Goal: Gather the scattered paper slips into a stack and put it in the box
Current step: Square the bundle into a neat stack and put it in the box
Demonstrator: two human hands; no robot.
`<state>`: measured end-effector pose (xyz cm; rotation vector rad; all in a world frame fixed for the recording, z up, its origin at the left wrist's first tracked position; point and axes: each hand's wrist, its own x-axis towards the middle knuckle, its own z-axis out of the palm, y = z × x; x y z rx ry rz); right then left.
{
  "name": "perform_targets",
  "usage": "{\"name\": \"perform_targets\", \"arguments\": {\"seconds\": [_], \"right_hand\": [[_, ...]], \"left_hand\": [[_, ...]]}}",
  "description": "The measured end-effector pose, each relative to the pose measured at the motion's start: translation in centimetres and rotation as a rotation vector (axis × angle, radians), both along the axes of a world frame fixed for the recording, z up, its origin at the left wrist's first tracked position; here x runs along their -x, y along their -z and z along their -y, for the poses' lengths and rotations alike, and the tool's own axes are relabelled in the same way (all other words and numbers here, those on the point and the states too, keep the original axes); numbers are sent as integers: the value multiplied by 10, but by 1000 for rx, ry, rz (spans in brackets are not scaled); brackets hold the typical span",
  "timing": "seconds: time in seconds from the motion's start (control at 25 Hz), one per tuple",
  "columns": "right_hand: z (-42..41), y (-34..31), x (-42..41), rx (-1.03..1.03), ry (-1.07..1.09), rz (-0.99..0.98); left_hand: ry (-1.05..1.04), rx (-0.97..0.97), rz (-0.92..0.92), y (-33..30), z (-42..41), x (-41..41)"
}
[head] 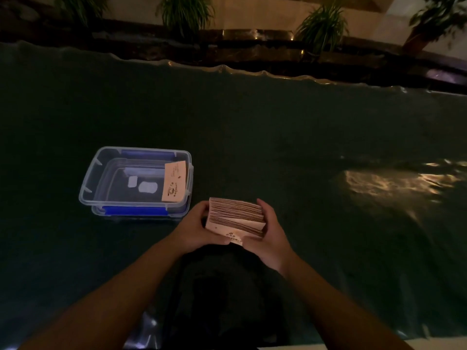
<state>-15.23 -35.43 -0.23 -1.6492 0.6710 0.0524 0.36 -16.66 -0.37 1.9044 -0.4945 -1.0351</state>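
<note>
Both bare hands, left (195,224) and right (269,229), clamped around thick pinkish paper-slip stack (236,218), one slip protruding below. Could have fanned or spilled over clear plastic box (101,173) rim under uneven squeeze.

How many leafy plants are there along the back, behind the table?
4, on the ledge behind the table: far left, left of centre, right of centre, far right. The frame edges may hide others.

A thick stack of tan paper slips (236,218) is sitting between the two hands, left hand (195,227) and right hand (271,234), above the dark cloth-covered worktop (278,147). The clear plastic box (136,181) is lying just behind and left, with one printed slip (174,181) seemingly leaning inside its right wall.
</note>
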Motion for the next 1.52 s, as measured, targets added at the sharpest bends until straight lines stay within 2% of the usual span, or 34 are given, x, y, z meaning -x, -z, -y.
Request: {"name": "perform_targets", "arguments": {"seconds": [0.12, 0.2, 0.32, 0.48, 0.8, 0.92, 1.04, 1.2, 1.32, 1.52], "right_hand": [[4, 5, -1, 157, -133, -70], [5, 11, -2, 244, -173, -104], [7, 21, -2, 381, -262, -169], [6, 32, -5, 463, -348, -210], [-4, 34, -7, 617, -305, -148], [-5, 38, -10, 700, -349, -216], [-2, 43, -8, 659, -353, -227], [7, 49, -1, 423, -223, -203], [9, 58, 1, 560, -304, -269], [8, 56, -1, 678, -324, -221]], "left_hand": [[57, -63, 259, 12, 6, 2], [62, -127, 353, 21, 8, 3], [56, -210, 339, 30, 7, 6], [118, -227, 367, 32, 3, 3], [124, -228, 401, 42, 2, 5], [182, -220, 446, 45, 2, 6], [213, -211, 453, 48, -1, 4], [145, -189, 429, 54, -4, 5], [185, -245, 416, 54, 2, 5], [221, -281, 434, 46, 8, 0]]}}
